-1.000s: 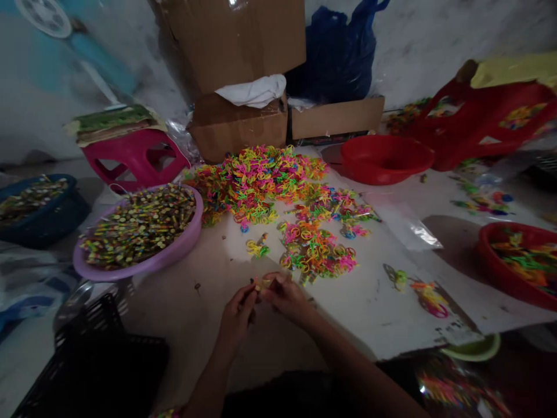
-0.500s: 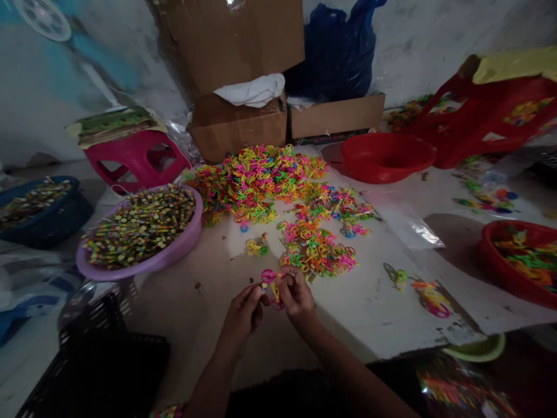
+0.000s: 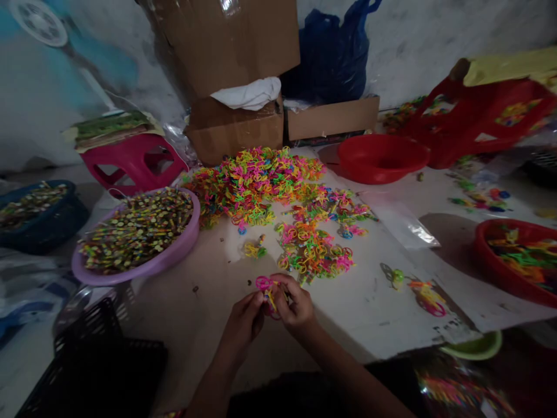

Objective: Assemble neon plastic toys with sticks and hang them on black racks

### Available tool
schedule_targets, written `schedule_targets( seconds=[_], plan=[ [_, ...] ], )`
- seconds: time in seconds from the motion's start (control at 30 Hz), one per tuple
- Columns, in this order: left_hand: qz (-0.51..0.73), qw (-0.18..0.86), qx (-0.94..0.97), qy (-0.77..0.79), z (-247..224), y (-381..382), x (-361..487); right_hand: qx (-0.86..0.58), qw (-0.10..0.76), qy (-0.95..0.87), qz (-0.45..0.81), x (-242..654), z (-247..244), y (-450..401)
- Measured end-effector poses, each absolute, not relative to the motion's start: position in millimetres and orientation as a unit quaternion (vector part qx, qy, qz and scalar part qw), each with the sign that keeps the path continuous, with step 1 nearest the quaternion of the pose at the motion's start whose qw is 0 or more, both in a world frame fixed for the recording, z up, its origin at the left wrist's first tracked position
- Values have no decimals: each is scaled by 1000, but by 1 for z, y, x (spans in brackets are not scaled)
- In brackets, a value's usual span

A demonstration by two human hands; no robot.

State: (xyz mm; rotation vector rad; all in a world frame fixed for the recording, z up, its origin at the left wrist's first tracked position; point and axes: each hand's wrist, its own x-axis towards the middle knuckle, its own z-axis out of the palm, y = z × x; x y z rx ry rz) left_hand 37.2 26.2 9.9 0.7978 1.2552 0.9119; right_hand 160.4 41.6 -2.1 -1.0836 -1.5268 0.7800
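A small pink and yellow plastic toy (image 3: 264, 283) with round pink parts is held between both hands, low in the middle of the head view. My left hand (image 3: 246, 316) pinches its left side with thumb and forefinger. My right hand (image 3: 296, 303) grips the right side, its fingers bent round the yellow part. The fingertips hide some of the toy. Just beyond the hands lies a loose yellow and green piece (image 3: 255, 249). A large heap of colourful plastic toys (image 3: 261, 180) spreads over the pale work surface (image 3: 195, 316).
On the left are a purple basin (image 3: 185, 247) full of small striped pieces, a blue basin (image 3: 47, 223) and a black crate (image 3: 104, 371). Red basins (image 3: 383, 159) stand at the back right and far right. Cardboard boxes (image 3: 237, 130) rise behind the heap.
My two hands have come closer together around the toy, and the toy sits slightly lower and further left. The whole view has shifted a little.
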Motion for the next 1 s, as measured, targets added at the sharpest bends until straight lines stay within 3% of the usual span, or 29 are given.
schedule_targets(
  seconds=[0.23, 0.47, 0.6, 0.73, 0.8, 0.9, 1.0],
  plan=[
    [391, 697, 295, 524, 4, 24, 43, -460, 531, -643, 306, 166, 2, 39],
    [333, 603, 483, 541, 19, 23, 32, -423, 507, -681, 317, 175, 16, 35],
    [288, 619, 528, 505, 18, 20, 31, -431, 519, -661, 329, 173, 12, 29],
    [268, 600, 543, 524, 5, 30, 36, -468, 442, -687, 337, 188, 6, 51],
    [309, 513, 559, 574, -6, 50, 33, -539, 367, -708, 271, 208, 6, 74],
    [389, 333, 582, 632, -23, 93, 20, -687, 273, -671, 49, 238, 8, 103],
    [355, 297, 604, 649, -40, 124, 20, -708, 247, -656, -82, 245, 1, 111]
  ],
)
